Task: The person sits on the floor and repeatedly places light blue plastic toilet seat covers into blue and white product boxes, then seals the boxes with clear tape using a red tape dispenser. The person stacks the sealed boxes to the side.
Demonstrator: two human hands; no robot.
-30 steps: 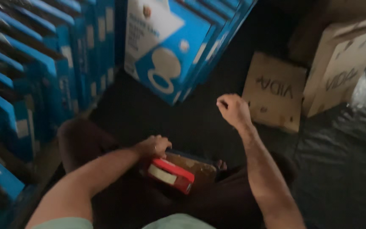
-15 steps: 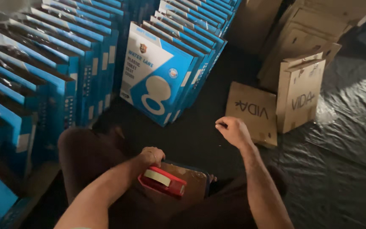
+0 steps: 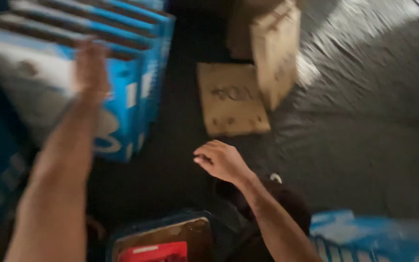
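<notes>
Head view, blurred, left hand (image 3: 90, 73) raised flat against upright blue-and-white box (image 3: 122, 104) at floor's left edge, grip loosely spread, right hand (image 3: 221, 160) empty over dark floor (image 3: 170, 160), fingers half curled, brown cartons (image 3: 248, 82) behind, red tape dispenser (image 3: 153, 252) at bottom edge.

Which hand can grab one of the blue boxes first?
Probably the left hand: it is stretched out right at the leaning blue boxes. The right hand hangs empty over the dark floor, apart from them.

Brown cardboard boxes (image 3: 272, 48), flat cardboard sheet (image 3: 231, 99), dark floor (image 3: 364, 145).
</notes>
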